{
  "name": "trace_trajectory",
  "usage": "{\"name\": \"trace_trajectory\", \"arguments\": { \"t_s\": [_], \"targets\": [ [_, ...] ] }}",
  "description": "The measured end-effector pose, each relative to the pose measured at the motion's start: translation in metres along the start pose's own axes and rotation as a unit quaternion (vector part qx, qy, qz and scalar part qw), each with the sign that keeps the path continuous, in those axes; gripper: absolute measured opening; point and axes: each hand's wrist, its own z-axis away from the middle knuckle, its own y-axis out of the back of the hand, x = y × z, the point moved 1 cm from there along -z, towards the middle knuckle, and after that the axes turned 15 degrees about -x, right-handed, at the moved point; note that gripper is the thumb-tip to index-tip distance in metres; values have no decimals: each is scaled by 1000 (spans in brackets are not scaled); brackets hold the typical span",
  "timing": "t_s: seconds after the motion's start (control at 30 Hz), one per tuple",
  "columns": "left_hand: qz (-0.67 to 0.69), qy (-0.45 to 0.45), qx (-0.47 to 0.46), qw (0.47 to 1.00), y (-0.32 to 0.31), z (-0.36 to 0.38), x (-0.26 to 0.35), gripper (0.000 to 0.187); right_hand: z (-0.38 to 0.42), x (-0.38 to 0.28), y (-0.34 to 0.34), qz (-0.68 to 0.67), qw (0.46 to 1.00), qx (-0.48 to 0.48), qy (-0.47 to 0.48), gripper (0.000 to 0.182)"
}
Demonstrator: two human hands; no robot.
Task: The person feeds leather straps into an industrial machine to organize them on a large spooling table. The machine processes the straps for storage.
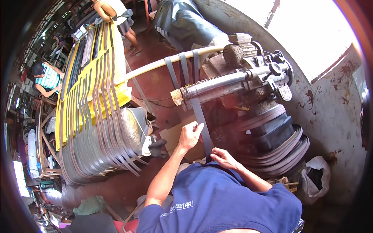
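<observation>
A dark grey strap [201, 120] runs down from the machine's roller [217, 83] toward my lap. My left hand [189, 136] is closed in a fist at the strap's left edge, thumb up against it. Whatever its curled fingers hold, if anything, is hidden. Lower down, my right hand [225, 159] pinches the strap near its right edge, close to my blue shirt [233, 194].
Several straps [171, 72] hang over a pale pole [151, 69]. At left, long straps drape across a yellow-covered table [83, 97]. Coiled bands [287, 155] are stacked at right by a white sack [316, 178]. Two people [48, 77] are at the table.
</observation>
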Motion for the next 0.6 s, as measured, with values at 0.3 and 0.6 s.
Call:
{"name": "trace_trajectory", "arguments": {
  "t_s": [0.3, 0.6],
  "targets": [
    [94, 3, 23, 995, 6, -18, 20, 27, -18, -7, 23, 0, 1000, 28, 5, 20],
    [100, 73, 22, 992, 50, -17, -46, 19, -69, -35, 44, 28, 998, 49, 41, 20]
  ]
}}
